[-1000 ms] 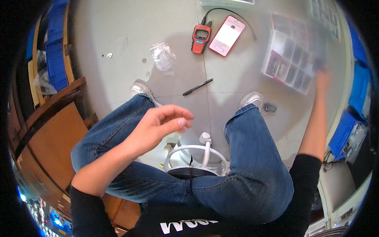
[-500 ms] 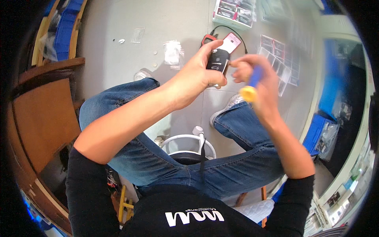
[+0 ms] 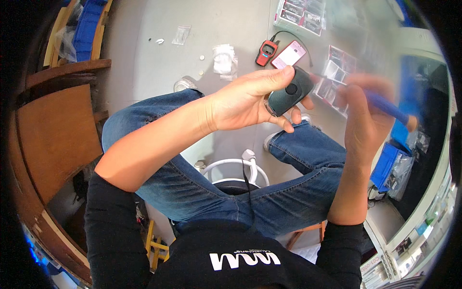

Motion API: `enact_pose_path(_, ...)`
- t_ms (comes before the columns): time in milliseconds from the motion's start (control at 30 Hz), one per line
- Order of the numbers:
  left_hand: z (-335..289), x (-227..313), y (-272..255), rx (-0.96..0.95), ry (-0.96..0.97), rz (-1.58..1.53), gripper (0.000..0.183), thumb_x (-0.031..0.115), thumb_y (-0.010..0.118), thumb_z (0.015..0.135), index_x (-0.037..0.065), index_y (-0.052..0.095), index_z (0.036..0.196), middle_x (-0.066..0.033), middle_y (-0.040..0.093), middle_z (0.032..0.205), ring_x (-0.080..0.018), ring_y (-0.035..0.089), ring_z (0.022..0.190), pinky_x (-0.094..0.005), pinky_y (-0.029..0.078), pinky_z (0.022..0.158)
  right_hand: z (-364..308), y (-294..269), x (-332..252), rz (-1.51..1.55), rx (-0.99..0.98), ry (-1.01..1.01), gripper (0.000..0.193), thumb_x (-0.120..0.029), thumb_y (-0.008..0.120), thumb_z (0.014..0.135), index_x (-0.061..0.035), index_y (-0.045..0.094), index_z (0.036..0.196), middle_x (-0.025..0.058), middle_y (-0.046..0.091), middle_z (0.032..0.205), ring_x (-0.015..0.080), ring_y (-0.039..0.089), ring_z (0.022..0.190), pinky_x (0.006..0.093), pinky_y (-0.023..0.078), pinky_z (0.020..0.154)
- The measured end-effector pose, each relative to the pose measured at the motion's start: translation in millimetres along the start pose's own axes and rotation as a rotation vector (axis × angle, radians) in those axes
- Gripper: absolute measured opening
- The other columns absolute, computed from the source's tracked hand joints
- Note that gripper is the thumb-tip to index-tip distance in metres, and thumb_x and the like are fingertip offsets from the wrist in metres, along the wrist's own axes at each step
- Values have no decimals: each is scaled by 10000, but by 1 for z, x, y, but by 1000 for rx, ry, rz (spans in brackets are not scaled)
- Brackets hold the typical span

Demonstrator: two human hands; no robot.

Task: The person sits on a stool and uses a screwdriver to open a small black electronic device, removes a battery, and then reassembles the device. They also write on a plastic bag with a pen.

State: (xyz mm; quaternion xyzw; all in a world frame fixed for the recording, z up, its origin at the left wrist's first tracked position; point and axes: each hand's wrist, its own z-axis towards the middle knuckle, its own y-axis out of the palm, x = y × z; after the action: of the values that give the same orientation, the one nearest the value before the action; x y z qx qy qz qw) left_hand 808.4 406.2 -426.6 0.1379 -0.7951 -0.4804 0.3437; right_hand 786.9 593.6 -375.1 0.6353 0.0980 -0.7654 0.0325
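A black key fob (image 3: 299,81) rests in my left hand (image 3: 240,98), its broad dark face with a round mark turned up. My thumb lies along its upper edge and fingers support it from below. To its right, my right hand (image 3: 362,118) is closed around a screwdriver (image 3: 391,109) with a blue handle and a yellowish end. Motion smears the fingers and the tool, and its tip cannot be made out. Beyond the fob lie a red handheld device (image 3: 266,53) with a small screen and a phone (image 3: 288,54) with a lit screen.
Small clear bags (image 3: 224,62) and two pale round discs (image 3: 202,57) lie left of the devices. At the back stands a compartment box (image 3: 299,19); clear trays (image 3: 337,71) are on the right. A blue bin (image 3: 389,166) stands farther right, a wooden board (image 3: 53,139) at left.
The fob has turned over from its button side to a plain face and moved right with my left hand. My right hand has swung right, away from the fob, with the screwdriver.
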Motion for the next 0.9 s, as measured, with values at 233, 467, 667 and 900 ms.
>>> enact_pose_path(233, -2, -2, 2, 45, 148, 269, 404, 299, 368, 936, 58, 382, 1259, -143, 550, 1011, -173, 560, 784, -310, 470, 647, -6, 2, 5, 3, -15, -96, 152, -22, 543, 799, 25, 479, 928, 157, 595, 841, 162, 606, 692, 238, 498, 623)
enact_pose_path(467, 3, 4, -14, 256, 296, 282, 426, 354, 299, 948, 24, 497, 1130, -112, 597, 964, -188, 543, 867, -292, 424, 759, -20, 7, 8, 44, -105, -188, 164, -34, 537, 803, 26, 474, 942, 161, 570, 818, 159, 571, 639, 231, 478, 579)
enact_pose_path(667, 1, 14, -10, 310, 434, 288, 446, 162, 550, 855, -7, 320, 1197, -137, 539, 1051, -177, 573, 851, -299, 508, 710, -20, 15, 12, -79, -19, -289, 177, -9, 529, 810, 33, 505, 980, 167, 564, 895, 149, 571, 714, 235, 474, 638)
enact_pose_path(900, 0, 18, -1, 351, 444, 439, 619, 23, 718, 697, -11, 267, 1121, -225, 523, 1007, -290, 621, 885, -332, 540, 770, -19, 12, 10, 11, -21, -225, 185, 63, 529, 758, 40, 501, 940, 160, 561, 912, 155, 580, 732, 245, 482, 682)
